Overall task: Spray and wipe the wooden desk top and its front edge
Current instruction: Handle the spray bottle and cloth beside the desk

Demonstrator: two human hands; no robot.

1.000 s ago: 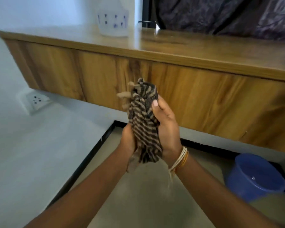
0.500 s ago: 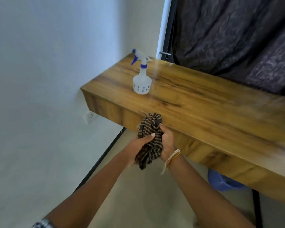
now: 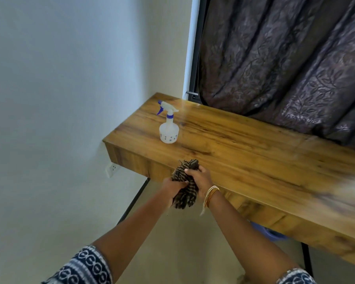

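A wooden desk top [image 3: 244, 148] is fixed to the wall, with its front edge [image 3: 139, 162] facing me. A white spray bottle [image 3: 169, 130] with a blue trigger stands upright near the desk's left end. Both hands hold a bunched brown striped cloth [image 3: 184, 187] just in front of the desk's front edge. My left hand [image 3: 173, 186] grips the cloth from the left. My right hand [image 3: 201, 180] grips it from the right and above. The cloth's top reaches level with the desk top's edge.
A dark patterned curtain [image 3: 285, 64] hangs behind the desk. A blue bucket [image 3: 273, 234] sits on the floor under the desk, mostly hidden. A white wall socket [image 3: 112, 170] is on the left wall below the desk. Tan floor lies below my arms.
The view has risen from below the desk edge to above it, bringing the spray bottle and desk top into sight. Both hands kept hold of the cloth and reworked their grip.
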